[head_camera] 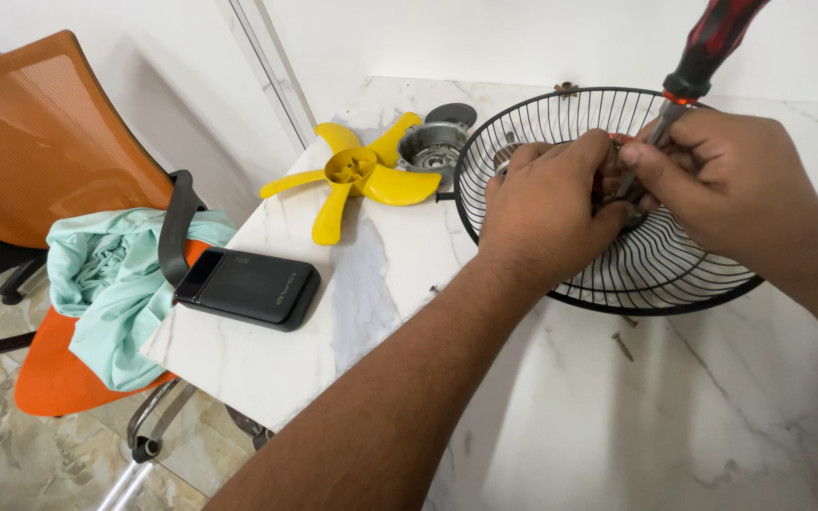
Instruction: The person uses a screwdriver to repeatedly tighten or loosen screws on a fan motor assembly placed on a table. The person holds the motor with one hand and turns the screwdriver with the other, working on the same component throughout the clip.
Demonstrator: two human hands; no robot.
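A white marble table [712,407] carries a black wire fan guard [655,265] on its far right. Left of it lie yellow fan blades [362,175] and a black power bank [250,287]. The left hand [546,213] grips the guard's centre; the right hand [731,180] pinches a red-handled screwdriver [702,57], its tip apparently hidden between the fingers.

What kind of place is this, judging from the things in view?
Probably a room in a home or small office, not a workshop: a white marble-patterned table serves as workbench, an orange mesh-backed chair holds a pale green cloth, and the floor is tiled.
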